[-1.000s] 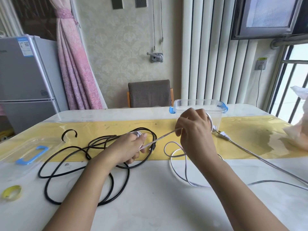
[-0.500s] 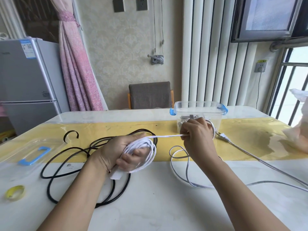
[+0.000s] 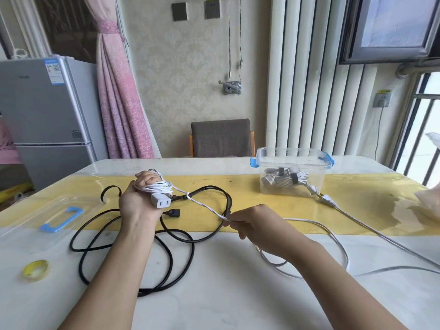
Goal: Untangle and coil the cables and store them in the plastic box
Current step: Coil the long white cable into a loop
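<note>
The fridge (image 3: 47, 115) sticker's print is too small to read. The left hand (image 3: 139, 203) grips a white cable (image 3: 158, 186) coil wound round it, above the loose black cable (image 3: 172, 213). The right hand (image 3: 254, 222) pinches the white strand taut. Farther right stands the plastic box (image 3: 320, 179), bundled cables inside.

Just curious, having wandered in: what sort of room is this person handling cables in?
Probably a home dining area: a fridge stands at the left, a padded chair sits behind the table, and a tied pink curtain hangs by the wall.
</note>
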